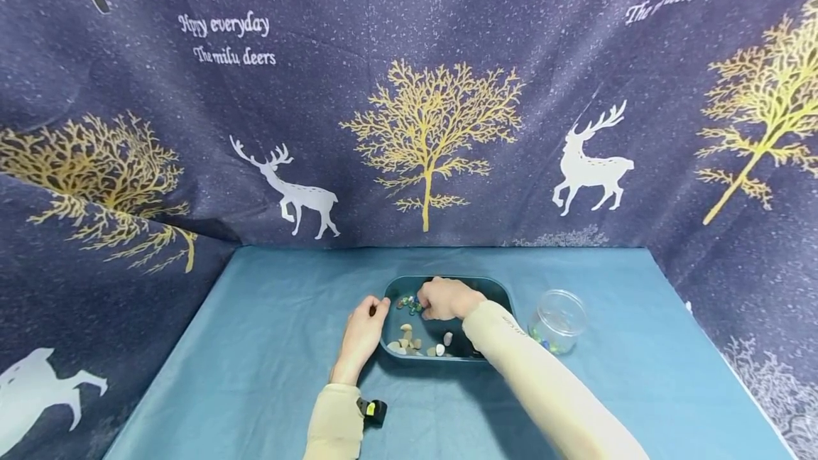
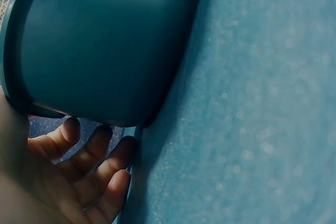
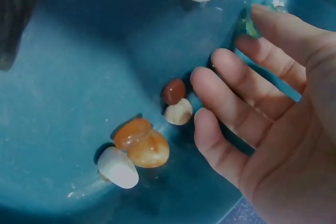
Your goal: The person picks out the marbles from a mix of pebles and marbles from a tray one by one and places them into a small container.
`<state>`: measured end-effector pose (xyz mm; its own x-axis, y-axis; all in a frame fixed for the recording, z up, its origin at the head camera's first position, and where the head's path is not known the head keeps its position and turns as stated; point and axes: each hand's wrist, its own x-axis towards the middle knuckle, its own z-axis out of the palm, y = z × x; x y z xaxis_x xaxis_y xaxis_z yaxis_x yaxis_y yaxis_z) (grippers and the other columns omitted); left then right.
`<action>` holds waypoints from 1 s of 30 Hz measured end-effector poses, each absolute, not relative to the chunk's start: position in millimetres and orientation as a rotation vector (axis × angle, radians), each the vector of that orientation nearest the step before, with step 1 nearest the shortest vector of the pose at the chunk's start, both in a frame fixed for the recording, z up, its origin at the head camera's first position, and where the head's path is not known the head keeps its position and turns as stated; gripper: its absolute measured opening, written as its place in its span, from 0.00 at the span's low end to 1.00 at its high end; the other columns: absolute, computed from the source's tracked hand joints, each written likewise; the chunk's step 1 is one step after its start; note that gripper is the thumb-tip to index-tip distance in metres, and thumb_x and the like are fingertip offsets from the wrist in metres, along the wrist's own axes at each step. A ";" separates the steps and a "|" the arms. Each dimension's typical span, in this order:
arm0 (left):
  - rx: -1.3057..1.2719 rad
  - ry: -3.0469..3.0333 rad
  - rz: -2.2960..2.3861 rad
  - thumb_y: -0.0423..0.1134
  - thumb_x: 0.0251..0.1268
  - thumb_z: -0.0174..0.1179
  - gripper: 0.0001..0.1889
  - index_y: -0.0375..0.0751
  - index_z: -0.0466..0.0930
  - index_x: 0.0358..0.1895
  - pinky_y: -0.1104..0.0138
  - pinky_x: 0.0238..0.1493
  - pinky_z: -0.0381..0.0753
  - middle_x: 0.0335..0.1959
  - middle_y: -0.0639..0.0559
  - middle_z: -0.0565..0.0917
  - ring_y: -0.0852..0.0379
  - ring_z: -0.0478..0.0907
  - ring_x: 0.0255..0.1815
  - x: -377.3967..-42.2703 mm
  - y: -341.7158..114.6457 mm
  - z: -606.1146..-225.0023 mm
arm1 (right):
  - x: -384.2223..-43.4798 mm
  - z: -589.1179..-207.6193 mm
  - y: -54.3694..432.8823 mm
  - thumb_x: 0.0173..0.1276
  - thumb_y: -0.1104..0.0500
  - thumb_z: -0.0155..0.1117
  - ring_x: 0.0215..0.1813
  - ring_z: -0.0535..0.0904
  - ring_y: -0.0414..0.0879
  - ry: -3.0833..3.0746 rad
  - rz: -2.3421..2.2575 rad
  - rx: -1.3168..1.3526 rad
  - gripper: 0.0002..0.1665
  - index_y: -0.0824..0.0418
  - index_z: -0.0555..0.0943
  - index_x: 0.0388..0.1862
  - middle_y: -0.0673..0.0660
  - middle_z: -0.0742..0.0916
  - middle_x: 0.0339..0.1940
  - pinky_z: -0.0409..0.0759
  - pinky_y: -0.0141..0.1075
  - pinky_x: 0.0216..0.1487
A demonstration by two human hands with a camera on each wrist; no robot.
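Observation:
My left hand (image 1: pixel 363 332) grips the left rim of a dark teal tub (image 1: pixel 441 360), thumb at the rim and curled fingers along the outer wall. Inside the tub, near its back, is my right hand (image 1: pixel 447 298). In the right wrist view its thumb and index finger pinch a green glass marble (image 3: pixel 251 28), partly covered by the fingertips; the other fingers are loosely bent. A cluster of coloured glass marbles (image 1: pixel 409 304) lies just left of that hand. Orange stones (image 3: pixel 148 149), a white stone (image 3: pixel 118 168) and a red-brown stone (image 3: pixel 174 91) rest on the tub floor.
A clear jar (image 1: pixel 559 321) with some coloured marbles at its bottom stands right of the tub. Beige stones (image 1: pixel 405 341) sit in the tub's front left part. Blue cloth (image 1: pixel 255 375) covers the table, and a printed curtain (image 1: pixel 383 34) hangs behind.

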<state>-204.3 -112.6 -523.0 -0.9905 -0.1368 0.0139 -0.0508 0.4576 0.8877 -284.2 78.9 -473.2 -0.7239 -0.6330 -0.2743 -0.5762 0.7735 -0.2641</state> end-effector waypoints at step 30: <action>0.121 -2.592 -1.565 0.57 0.75 0.48 0.19 0.47 0.70 0.31 0.62 0.26 0.64 0.22 0.50 0.68 0.53 0.63 0.20 -205.1 -113.5 -526.2 | -246.1 -414.4 153.6 0.69 0.56 0.67 0.21 0.72 0.37 2.836 -0.945 -1.072 0.03 0.54 0.82 0.39 0.45 0.78 0.22 0.73 0.37 0.33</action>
